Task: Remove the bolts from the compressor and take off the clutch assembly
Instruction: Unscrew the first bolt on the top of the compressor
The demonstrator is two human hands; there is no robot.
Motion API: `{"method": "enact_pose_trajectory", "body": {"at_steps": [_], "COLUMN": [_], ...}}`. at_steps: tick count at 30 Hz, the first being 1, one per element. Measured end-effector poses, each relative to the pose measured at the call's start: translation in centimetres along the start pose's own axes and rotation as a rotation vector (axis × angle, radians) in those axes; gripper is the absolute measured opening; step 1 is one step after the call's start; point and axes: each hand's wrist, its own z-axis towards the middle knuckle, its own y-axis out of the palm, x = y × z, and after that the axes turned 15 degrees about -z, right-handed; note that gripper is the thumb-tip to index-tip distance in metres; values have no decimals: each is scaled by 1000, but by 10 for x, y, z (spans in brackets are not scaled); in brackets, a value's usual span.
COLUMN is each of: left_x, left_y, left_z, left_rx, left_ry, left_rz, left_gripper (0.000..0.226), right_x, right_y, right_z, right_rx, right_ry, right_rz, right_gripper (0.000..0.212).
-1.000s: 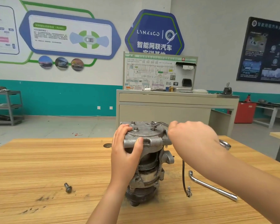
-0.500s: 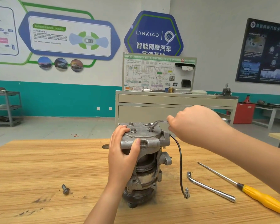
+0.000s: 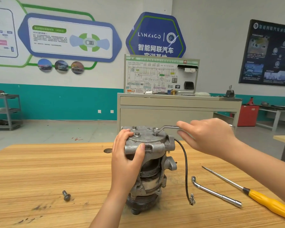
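— Now, where's the unit?
— compressor [image 3: 152,145] stands on end on the table [image 3: 39,170], rear cover up. Pulley end is down, so the clutch assembly [image 3: 141,201] sits at its foot against the wood.
— Hands?
— Apart. left hand [image 3: 127,162] clamped round the upper housing on the compressor's left flank, thumb on the front lug. right hand [image 3: 207,137] is out to the compressor's right, thumb and fingers closed on the shank of a ring spanner [image 3: 169,128]. Its ring sits over one top bolt [image 3: 155,134].
— Step in hand?
— My reading: bolt removal, part done. Two bolt heads [image 3: 134,128] stand proud on the cover, left of the ring. One loose bolt [image 3: 66,195] lies well left of the compressor's base.
— Other kit?
— All right of the compressor: black lead [image 3: 186,170] hanging from the housing to the wood, then an L-shaped socket wrench [image 3: 215,193], and a yellow-handled screwdriver [image 3: 268,201] furthest out.
— Next move calls for?
— Likely a swing of the spanner while the left hand braces against the twist. A tall casting on a narrow foot may rock. The ring wants to sit square on the head or it could slip off. Once the bolt is slack, spin it out by fingers. I doubt the clutch is reachable until the unit is turned over.
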Motion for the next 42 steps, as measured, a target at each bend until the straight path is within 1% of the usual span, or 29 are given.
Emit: {"method": "enact_pose_trajectory", "body": {"at_steps": [1,2,3,5,7,8,11,13,14,15,16,17,18,19,20,23,25,27,30,33,35,40,42], "left_x": [0,0,0,-1,-1,-2,-2,-2,-2,-3,-3,-4,-4,-4,-4,-2,0,1,1,-1,-1,-2,-1], "left_y": [0,0,0,0,0,0,0,0,0,0,0,0,0,0,0,0,0,0,0,-1,-1,0,0], "left_z": [0,0,1,1,2,2,2,2,2,1,1,1,1,1,1,0,0,0,0,0,1,1,1], "left_rx": [0,1,4,6,7,10,20,24,24,26,27,28,29,28,26,18,14,9,7,10,10,13,15], "left_ry": [-2,-3,-2,7,11,12,18,23,22,18,12,10,10,9,8,7,-5,-8,-9,-9,-9,-5,-8], "left_rz": [1,-1,-4,-6,-7,-5,1,2,0,-3,-6,-8,-8,-8,-7,-5,-8,-8,-5,0,3,-1,-3], "left_gripper": [38,38,38,37,37,37,37,37,37,37,38,38,38,38,39,39,39,38,37,37,37,37,37], "right_x": [2,2,2,-5,-12,-18,-37,-40,-36,-32,-25,-17,-8,1,9,21,18,11,3,-7,-13,-27,-29], "right_y": [10,21,32,50,64,67,64,63,65,66,64,61,57,54,50,29,13,-4,-20,-25,-26,-31,-35], "right_z": [-2,2,11,38,67,82,112,114,111,107,103,99,96,91,86,62,42,23,3,-1,2,14,21], "right_rx": [90,129,132,29,21,12,26,66,104,146,169,161,113,76,46,-2,-36,-86,-169,-261,-315,-324,-327], "right_ry": [36,58,74,61,-16,-57,-164,-220,-183,-78,79,249,392,476,511,453,405,344,241,173,143,88,65], "right_rz": [88,158,188,171,154,190,302,262,252,297,381,476,566,628,656,619,607,501,272,167,127,-11,-36], "right_gripper": [24,21,19,25,34,35,35,34,33,30,28,28,29,30,30,29,38,46,44,41,42,61,62]}}
